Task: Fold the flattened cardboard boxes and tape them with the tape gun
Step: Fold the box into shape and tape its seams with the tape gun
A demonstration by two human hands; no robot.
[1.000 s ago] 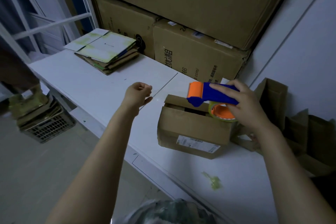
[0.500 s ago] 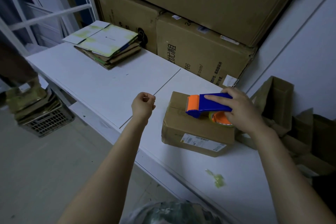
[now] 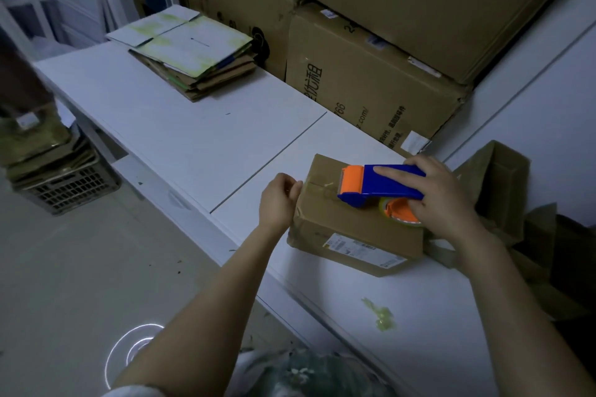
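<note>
A small folded cardboard box (image 3: pixel 351 229) with a shipping label on its front sits on the white table (image 3: pixel 200 145). My right hand (image 3: pixel 442 200) grips the blue and orange tape gun (image 3: pixel 380 185) and presses it flat on the box's closed top flaps. My left hand (image 3: pixel 279 200) is curled at the box's left top edge, fingers pinched together where the tape end meets the seam; the tape itself is hard to see. A stack of flattened cardboard boxes (image 3: pixel 190 55) lies at the table's far left.
Large brown cartons (image 3: pixel 364 80) are stacked against the back wall. Loose folded cardboard (image 3: pixel 496 190) lies right of the box. A crumpled scrap of tape (image 3: pixel 380 317) rests near the table's front edge. A plastic crate with cardboard (image 3: pixel 61 180) stands on the floor at left.
The box's top flaps went from open to closed under the tape gun. My left hand moved right from above the table to the box's left edge.
</note>
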